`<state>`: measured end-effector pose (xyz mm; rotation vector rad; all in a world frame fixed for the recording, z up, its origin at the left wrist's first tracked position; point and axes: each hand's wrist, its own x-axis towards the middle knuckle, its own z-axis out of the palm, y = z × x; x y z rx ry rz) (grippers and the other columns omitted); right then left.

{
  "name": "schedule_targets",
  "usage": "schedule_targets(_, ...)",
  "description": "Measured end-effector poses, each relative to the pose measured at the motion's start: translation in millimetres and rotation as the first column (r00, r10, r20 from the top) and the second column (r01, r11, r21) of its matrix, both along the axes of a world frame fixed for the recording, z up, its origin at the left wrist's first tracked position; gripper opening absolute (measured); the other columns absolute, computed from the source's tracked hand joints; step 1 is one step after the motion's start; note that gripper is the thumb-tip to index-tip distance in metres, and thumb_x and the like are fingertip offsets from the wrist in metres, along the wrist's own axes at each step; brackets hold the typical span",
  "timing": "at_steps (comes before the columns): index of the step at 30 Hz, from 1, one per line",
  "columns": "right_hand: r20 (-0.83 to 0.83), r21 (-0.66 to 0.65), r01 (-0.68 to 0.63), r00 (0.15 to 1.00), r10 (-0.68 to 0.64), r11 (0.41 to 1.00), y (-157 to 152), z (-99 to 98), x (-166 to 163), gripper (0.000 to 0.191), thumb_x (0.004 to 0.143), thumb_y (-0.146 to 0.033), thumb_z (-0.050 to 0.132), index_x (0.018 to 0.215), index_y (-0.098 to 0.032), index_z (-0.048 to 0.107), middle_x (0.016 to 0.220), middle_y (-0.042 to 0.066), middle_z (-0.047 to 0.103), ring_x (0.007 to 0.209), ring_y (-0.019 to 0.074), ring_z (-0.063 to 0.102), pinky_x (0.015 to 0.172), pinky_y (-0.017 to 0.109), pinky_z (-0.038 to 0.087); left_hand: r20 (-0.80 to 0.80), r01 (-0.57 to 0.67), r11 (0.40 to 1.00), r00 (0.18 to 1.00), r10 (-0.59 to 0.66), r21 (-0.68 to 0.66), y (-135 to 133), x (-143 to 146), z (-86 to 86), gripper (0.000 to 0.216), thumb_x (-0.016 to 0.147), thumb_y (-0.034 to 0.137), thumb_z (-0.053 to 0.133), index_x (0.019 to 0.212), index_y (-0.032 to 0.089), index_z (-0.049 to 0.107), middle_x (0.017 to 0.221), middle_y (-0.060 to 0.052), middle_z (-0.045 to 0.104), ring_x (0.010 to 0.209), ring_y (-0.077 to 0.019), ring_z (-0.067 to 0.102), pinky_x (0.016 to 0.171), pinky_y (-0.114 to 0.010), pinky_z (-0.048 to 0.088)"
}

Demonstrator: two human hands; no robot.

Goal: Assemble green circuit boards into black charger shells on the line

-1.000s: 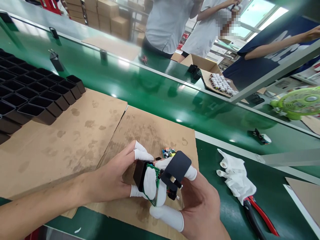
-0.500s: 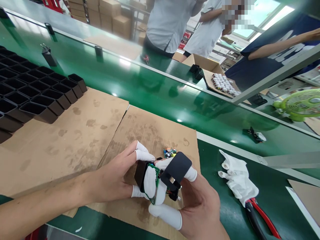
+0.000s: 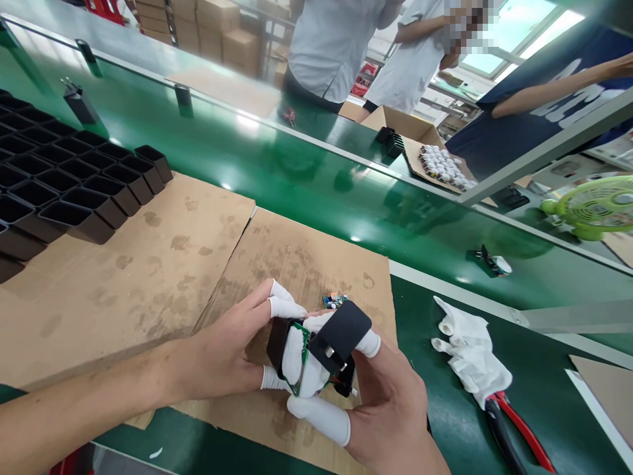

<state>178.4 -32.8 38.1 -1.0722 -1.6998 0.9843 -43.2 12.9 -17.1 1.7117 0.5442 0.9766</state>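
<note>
My left hand (image 3: 232,346), with white finger cots on its fingertips, grips a small black plastic housing (image 3: 277,346) from its left side. In my right hand (image 3: 388,402), also with finger cots, is a circuit board assembly (image 3: 304,340) with white filler (image 3: 293,356) on its boards. A flat black end cover (image 3: 349,333) with metal contacts tilts beside the board, near my right fingers. The board's left end is at the housing's open mouth and appears partly inside. Behind my hands, another small circuit board (image 3: 335,301) lies on the cardboard (image 3: 316,247).
Rows of open black housings (image 3: 84,204) stand at left. On the green belt (image 3: 277,168) lie a black plug unit (image 3: 79,104) and a board assembly (image 3: 493,261). White gloves (image 3: 472,349) and red-black pliers (image 3: 517,429) lie at right. People stand across the line near a green fan (image 3: 593,204).
My right hand has moved slightly left, bringing the circuit board assembly closer into the housing. Pieces on the green belt have shifted left. My left hand is nearly still.
</note>
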Motion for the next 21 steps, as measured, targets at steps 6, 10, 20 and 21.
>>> schedule_targets(6, 0.023, 0.033, 0.010, 1.000, -0.011, 0.999, 3.5, 4.1, -2.6, 0.051, 0.077, -0.035, 0.106, 0.122, -0.029, 0.081, 0.099, 0.006, 0.075, 0.080, 0.0255, 0.070, 0.080, 0.041, 0.066, -0.010, 0.016, 0.999, 1.000, -0.017, -0.037, -1.0, -1.0, -1.0, 0.059, 0.090, 0.016, 0.091, 0.141, 0.031, 0.064, 0.124, -0.006, 0.059, 0.112, -0.0243, 0.065, 0.097, -0.040, 0.060)
schedule_targets(10, 0.050, 0.027, 0.006, 0.999, -0.007, 1.000, 5.0, 6.2, -0.9, 0.047, 0.077, -0.037, 0.106, 0.116, -0.030, 0.083, 0.099, 0.004, 0.074, 0.075, 0.0225, 0.066, 0.080, 0.040, 0.064, 0.044, 0.013, 0.999, 0.999, -0.011, -0.051, -2.0, 1.4, -4.4, 0.059, 0.090, 0.014, 0.090, 0.140, 0.031, 0.065, 0.122, -0.006, 0.058, 0.110, -0.0241, 0.063, 0.095, -0.039, 0.060)
schedule_targets(20, 0.164, -0.042, -0.093, 0.981, 0.099, 0.995, 4.6, 0.9, 5.3, 0.051, 0.087, -0.028, 0.099, 0.133, -0.034, 0.077, 0.107, 0.005, 0.066, 0.088, 0.0230, 0.063, 0.071, 0.032, 0.058, -0.013, -0.007, 0.999, 1.000, 0.006, -0.046, -3.2, 1.4, 2.2, 0.045, 0.090, 0.011, 0.086, 0.127, 0.028, 0.067, 0.116, -0.003, 0.059, 0.106, -0.0226, 0.061, 0.091, -0.036, 0.057)
schedule_targets(21, 0.165, -0.045, -0.094, 0.981, 0.100, 0.995, 4.3, 0.3, 5.1, 0.057, 0.087, -0.026, 0.099, 0.137, -0.036, 0.075, 0.112, 0.005, 0.065, 0.090, 0.0226, 0.063, 0.070, 0.031, 0.058, -0.016, -0.005, 0.999, 1.000, 0.004, -0.040, -3.1, 1.1, 1.6, 0.045, 0.090, 0.010, 0.085, 0.127, 0.028, 0.067, 0.115, -0.003, 0.059, 0.105, -0.0224, 0.061, 0.091, -0.036, 0.057)
